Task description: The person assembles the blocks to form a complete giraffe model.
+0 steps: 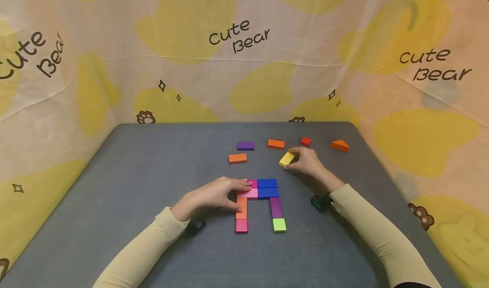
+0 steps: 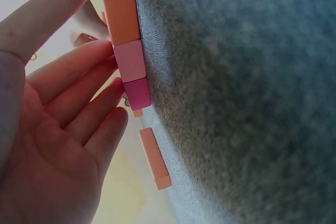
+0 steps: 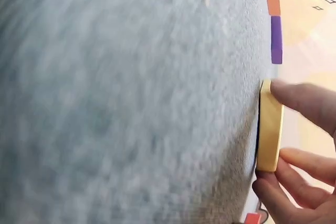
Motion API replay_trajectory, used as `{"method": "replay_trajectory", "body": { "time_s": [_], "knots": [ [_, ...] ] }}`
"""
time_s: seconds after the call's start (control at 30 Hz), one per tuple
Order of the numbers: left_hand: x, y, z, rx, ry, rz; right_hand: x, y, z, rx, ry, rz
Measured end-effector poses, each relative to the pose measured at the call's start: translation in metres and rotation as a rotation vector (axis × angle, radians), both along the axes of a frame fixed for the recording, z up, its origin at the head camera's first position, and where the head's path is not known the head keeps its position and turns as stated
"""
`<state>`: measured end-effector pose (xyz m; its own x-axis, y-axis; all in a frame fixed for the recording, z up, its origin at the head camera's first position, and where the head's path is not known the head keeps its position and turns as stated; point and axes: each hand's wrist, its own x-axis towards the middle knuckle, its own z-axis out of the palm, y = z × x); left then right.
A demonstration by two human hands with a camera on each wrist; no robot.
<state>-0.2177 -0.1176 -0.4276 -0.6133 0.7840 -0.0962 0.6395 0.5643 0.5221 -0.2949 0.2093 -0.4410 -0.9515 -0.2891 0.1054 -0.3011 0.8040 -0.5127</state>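
So the right hand (image 1: 308,163) has a yellow block (image 1: 287,158) pinched between thumb and fingertips, right of center in the frame; from here I can't tell if it's touching the grey tabletop (image 1: 153,165). The left hand (image 1: 217,193) is relaxed, fingertips resting on the magenta block (image 1: 252,183) and light pink block (image 1: 250,194) near the middle, thumb against the long orange block (image 1: 242,200) just below. Two blue blocks (image 1: 267,183) sit flush right of the pinks, with a plum block (image 1: 276,207) and lime square (image 1: 279,225) running down from there. Hot-pink square (image 1: 241,226) ends the left leg. Scattered above: a violet block (image 1: 245,146), two loose orange blocks (image 1: 276,144), a red block (image 1: 305,141), and an orange triangular block (image 1: 339,145) toward the right.
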Motion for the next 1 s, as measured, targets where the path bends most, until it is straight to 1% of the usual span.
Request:
{"method": "replay_trajectory", "body": {
  "time_s": [0.13,0.3,0.43,0.6,0.73,0.87,1.0],
  "knots": [
    [-0.001,-0.001,0.000,0.006,0.005,-0.012,0.003,0.003,0.003,-0.010,0.004,0.013],
    [-0.001,-0.002,0.001,0.004,0.019,-0.024,0.011,0.007,0.008,-0.019,0.025,0.067],
    [-0.001,-0.001,0.001,0.002,0.031,-0.026,0.021,0.009,0.011,-0.032,0.015,0.090],
    [-0.001,-0.001,0.000,-0.004,0.033,-0.020,0.033,0.010,0.014,-0.007,0.025,0.106],
    [-0.001,-0.001,0.000,-0.005,0.024,-0.017,0.044,0.007,0.017,-0.003,0.029,0.154],
    [-0.001,-0.001,0.000,-0.002,0.025,-0.019,0.054,0.005,0.018,-0.013,0.006,0.200],
    [-0.001,-0.001,0.000,-0.003,0.024,-0.018,0.062,0.002,0.019,-0.004,-0.028,0.207]
  ]
}}
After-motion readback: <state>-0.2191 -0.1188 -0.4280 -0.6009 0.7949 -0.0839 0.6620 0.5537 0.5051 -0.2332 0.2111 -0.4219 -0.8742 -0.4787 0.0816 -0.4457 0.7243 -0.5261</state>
